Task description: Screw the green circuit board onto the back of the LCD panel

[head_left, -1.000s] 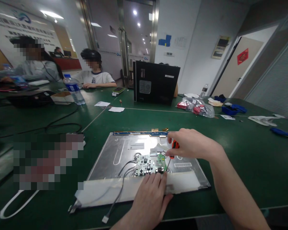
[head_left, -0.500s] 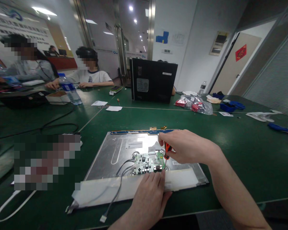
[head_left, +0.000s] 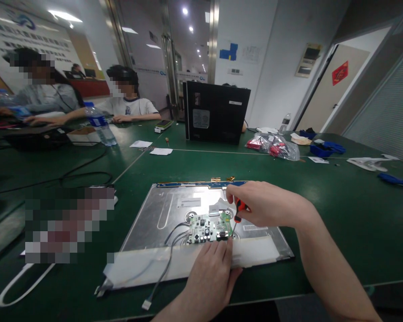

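A metal-backed display panel (head_left: 144,223) lies on the green table, with a green circuit board (head_left: 206,226) on its middle. My right hand (head_left: 265,203) is closed round a red and black screwdriver (head_left: 239,211), its tip at the board's lower right corner. Fingers stretched out, my left hand (head_left: 211,268) rests on the white strip (head_left: 147,266) along the panel's near edge, its fingertips beside the board. Grey cables (head_left: 168,268) run from the board's left side over the strip to a white connector.
A black computer case (head_left: 218,114) stands behind the panel. Bagged red items (head_left: 272,145) lie at the back right, blue gloves (head_left: 325,148) beyond. A water bottle (head_left: 100,125) and two people are at the back left. A white cable (head_left: 6,286) loops at the near left.
The screwdriver's handle leans slightly more to the right, with its tip still at the board's corner. The view has shifted slightly. One person's arm at the back left reaches farther left.
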A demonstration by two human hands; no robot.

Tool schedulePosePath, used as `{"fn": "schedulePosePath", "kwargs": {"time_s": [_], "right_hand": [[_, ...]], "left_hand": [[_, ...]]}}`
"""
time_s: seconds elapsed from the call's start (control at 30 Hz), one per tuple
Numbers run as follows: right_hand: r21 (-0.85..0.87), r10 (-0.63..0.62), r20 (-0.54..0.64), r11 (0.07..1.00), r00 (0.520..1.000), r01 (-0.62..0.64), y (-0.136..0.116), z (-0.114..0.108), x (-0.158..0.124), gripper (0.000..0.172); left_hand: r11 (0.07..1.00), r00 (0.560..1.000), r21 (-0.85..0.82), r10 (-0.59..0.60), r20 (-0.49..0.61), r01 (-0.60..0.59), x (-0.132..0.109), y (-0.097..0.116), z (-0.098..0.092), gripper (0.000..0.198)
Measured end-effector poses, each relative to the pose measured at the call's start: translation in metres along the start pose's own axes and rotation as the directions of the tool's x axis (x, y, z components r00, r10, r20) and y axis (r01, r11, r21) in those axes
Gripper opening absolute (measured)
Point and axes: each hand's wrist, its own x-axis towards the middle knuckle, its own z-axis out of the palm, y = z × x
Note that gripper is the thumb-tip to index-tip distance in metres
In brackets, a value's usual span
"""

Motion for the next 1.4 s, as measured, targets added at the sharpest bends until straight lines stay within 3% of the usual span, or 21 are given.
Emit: {"fn": "schedulePosePath", "kwargs": {"time_s": [0.13, 0.3, 0.47, 0.6, 0.73, 0.93, 1.1, 1.4], "right_hand": [[0.018, 0.022, 0.021, 1.000, 1.000, -0.022, -0.002, -0.001, 0.001, 0.027], [-0.074, 0.214, -0.001, 0.974, 0.977, -0.213, -0.011, -0.001, 0.009, 0.034], [-0.026, 0.045, -0.009, 0.999, 0.999, -0.046, -0.007, 0.000, 0.005, 0.015], [0.028, -0.020, 0.006, 0.999, 1.000, 0.020, -0.001, 0.000, 0.000, 0.021], [0.060, 0.000, 0.027, 0.998, 1.000, -0.001, -0.002, 0.000, 0.001, 0.026], [-0.039, 0.179, -0.005, 0.983, 0.984, -0.179, -0.009, 0.000, 0.008, 0.032], [-0.025, 0.051, -0.030, 0.998, 0.998, -0.052, -0.002, 0.002, 0.005, 0.017], [0.075, -0.030, 0.012, 0.997, 0.999, 0.029, 0.000, 0.000, 0.000, 0.024]], "left_hand": [[1.000, 1.000, -0.031, -0.005, -0.002, 0.005, 0.000, 0.000, -0.001, 0.042], [0.999, 1.000, -0.038, -0.009, 0.002, 0.010, 0.000, 0.001, -0.003, 0.042], [0.999, 1.000, -0.038, -0.009, 0.015, 0.009, 0.000, 0.001, -0.004, 0.042], [0.999, 1.000, -0.033, -0.009, 0.018, 0.009, 0.000, 0.001, -0.004, 0.044], [0.999, 1.000, -0.034, -0.005, 0.022, 0.006, 0.000, 0.001, -0.005, 0.042], [1.000, 1.000, -0.021, -0.007, 0.031, 0.007, 0.001, 0.002, -0.006, 0.042], [1.000, 0.999, -0.023, -0.002, 0.049, 0.003, 0.001, 0.002, -0.006, 0.043], [1.000, 0.999, -0.006, 0.003, 0.035, -0.002, 0.001, 0.002, -0.005, 0.044]]}}
